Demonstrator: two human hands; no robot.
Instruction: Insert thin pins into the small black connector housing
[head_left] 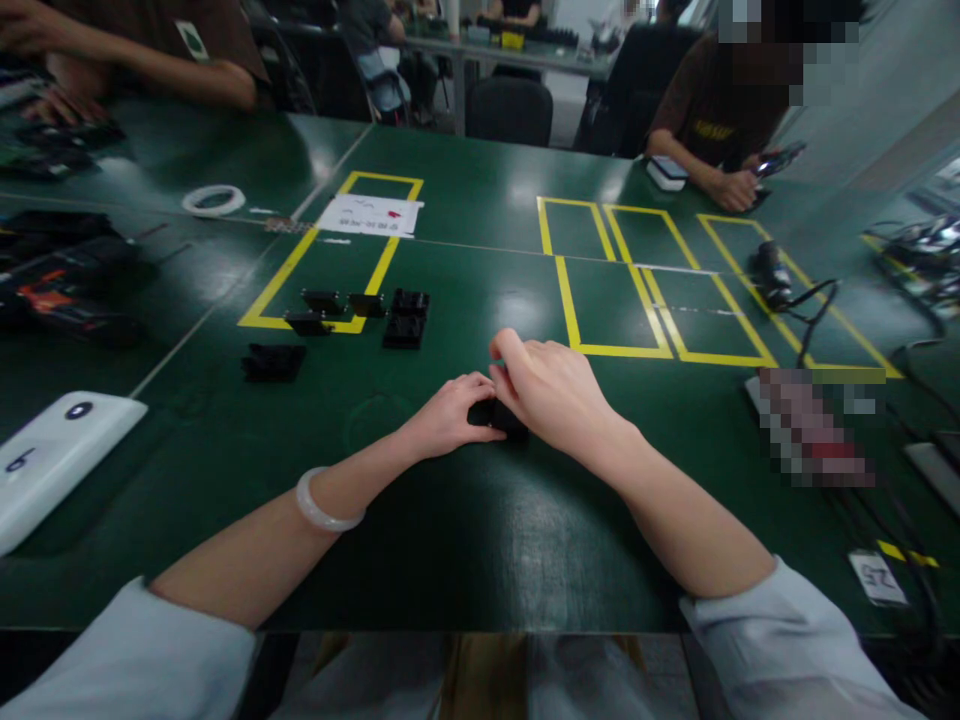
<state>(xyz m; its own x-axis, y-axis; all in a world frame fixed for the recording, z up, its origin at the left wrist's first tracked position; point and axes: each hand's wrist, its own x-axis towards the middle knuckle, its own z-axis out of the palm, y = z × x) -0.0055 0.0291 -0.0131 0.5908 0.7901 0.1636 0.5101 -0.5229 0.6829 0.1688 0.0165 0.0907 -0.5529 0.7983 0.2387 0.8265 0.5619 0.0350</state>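
Both hands meet over a small black block-like part [510,422] on the green table. My left hand [451,415] grips its left side, thumb in front and fingers behind. Over its top and right side bends my right hand [551,390], its index finger raised and curled; what its fingertips hold is hidden. Beyond my left hand lie a black piece with square recesses [406,318], several thin black pieces [324,300] and a dark jagged-edged part [273,362].
A white case marked with a number [64,460] lies at left. Yellow tape outlines [619,352] and a white sheet [371,215] mark the table. A tape roll [214,200] is farther back. Cables and a black device [771,275] sit at right. Two people work across the table.
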